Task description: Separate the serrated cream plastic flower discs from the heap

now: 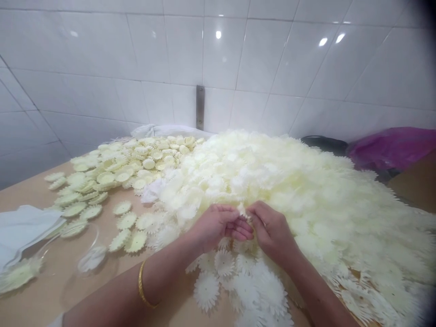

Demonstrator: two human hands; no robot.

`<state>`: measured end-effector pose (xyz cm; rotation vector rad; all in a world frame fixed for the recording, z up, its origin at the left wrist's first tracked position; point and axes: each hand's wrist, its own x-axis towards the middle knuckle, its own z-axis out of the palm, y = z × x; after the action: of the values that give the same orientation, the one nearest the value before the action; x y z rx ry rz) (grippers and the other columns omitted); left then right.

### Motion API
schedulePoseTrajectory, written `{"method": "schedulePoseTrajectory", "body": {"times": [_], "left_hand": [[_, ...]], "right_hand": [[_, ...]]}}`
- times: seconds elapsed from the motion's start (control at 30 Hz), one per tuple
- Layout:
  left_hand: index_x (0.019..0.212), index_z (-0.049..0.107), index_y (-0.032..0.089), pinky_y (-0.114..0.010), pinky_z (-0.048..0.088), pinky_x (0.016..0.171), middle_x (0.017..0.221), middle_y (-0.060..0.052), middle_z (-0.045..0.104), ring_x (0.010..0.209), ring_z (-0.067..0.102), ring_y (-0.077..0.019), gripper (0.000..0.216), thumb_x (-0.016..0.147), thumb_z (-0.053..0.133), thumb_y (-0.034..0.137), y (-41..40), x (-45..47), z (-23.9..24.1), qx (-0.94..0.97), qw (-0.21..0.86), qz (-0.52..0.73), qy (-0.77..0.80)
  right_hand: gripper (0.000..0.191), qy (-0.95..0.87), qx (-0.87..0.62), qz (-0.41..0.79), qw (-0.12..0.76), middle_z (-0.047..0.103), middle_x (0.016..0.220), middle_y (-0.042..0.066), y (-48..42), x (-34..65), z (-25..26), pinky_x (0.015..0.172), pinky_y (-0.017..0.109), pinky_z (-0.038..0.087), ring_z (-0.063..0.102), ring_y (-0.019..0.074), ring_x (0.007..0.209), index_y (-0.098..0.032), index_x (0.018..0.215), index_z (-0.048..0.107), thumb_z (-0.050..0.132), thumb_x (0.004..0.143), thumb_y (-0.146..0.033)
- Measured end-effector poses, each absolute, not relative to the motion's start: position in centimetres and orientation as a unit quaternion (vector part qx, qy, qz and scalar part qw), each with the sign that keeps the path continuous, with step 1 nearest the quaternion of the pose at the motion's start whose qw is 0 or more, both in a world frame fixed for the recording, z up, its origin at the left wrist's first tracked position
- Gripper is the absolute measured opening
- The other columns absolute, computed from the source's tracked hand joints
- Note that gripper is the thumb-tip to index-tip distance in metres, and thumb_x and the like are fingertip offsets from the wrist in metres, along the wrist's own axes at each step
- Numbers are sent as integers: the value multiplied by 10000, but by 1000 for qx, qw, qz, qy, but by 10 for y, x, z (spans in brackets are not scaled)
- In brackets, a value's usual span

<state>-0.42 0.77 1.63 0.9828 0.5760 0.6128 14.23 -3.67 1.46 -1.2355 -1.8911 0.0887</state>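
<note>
My left hand, palm turned up, is closed in a pinch of thumb and forefinger, its other fingers curled loosely below. Facing it, my right hand is closed with thumb and forefinger pressed together. A small white piece shows between the two pinches; its exact kind is too small to tell. Pale, serrated flower-shaped discs lie loose under both hands. Just behind the hands rises a large heap of the same cream petal discs.
Stacked pale-green discs cover the table's far left. White sheets and a clear round lid-like piece lie nearer on the left. A purple bag sits at back right, before a tiled wall with a metal bracket.
</note>
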Motion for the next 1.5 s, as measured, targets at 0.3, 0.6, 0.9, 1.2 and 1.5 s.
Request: {"method": "schedulePoseTrajectory", "body": {"times": [0.3,0.6,0.9,1.2,1.5], "left_hand": [[664,632,60,-282,487,613,670,-121,666,599,636,-166,208,698,627,266,9,-6,19,474,800,271,249],[692,616,102,-285,479,612,658,-86,664,608,636,-164,172,682,644,272,9,-6,13,499,769,302,261],[690,613,92,-280,479,620,638,-88,658,614,632,-166,137,651,659,216,8,-6,16,491,775,282,281],[662,626,74,-242,478,592,615,-101,656,561,622,-141,151,652,660,221,12,0,13,437,807,275,286],[678,601,96,-245,480,575,623,-81,652,570,624,-145,130,686,625,224,17,1,15,474,776,313,276]], "right_hand": [[204,-749,-505,46,427,489,615,5,-37,143,16,520,222,375,469,116,556,-179,678,470,360,850,-168],[213,-736,-507,77,441,499,611,4,-37,141,17,531,227,379,476,116,564,-176,675,506,392,853,-199],[174,-760,-485,71,426,525,682,28,-37,144,16,571,249,403,506,135,636,-167,745,557,410,835,-143],[188,-772,-471,67,422,521,685,25,-34,148,13,585,261,405,500,138,644,-170,754,571,405,836,-134],[140,-738,-497,-6,456,540,750,49,-34,150,14,651,306,422,501,175,750,-179,793,573,443,826,-139]]}}
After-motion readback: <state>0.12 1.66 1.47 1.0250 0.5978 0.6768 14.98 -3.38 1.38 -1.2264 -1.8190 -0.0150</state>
